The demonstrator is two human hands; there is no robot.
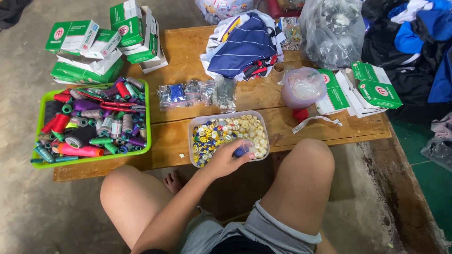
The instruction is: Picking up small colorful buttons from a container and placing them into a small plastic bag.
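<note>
My left hand point(225, 160) reaches into a clear plastic container point(229, 115) full of yellow, white and blue buttons point(235, 129), which sits at the near edge of a low wooden table point(188, 56). Its fingers are pinched on a small blue piece point(240, 151), apparently a blue button, at the container's near side. A bit of clear plastic lies just beside the fingertips. My right hand is out of view. My bare knees frame the container on both sides.
A green tray point(149, 122) of thread spools point(84, 136) with red scissors point(115, 106) stands at the left. Behind lie small clear bags point(188, 92), green-and-white boxes point(89, 47), folded striped cloth point(242, 44), a covered cup point(301, 87) and more boxes point(372, 87).
</note>
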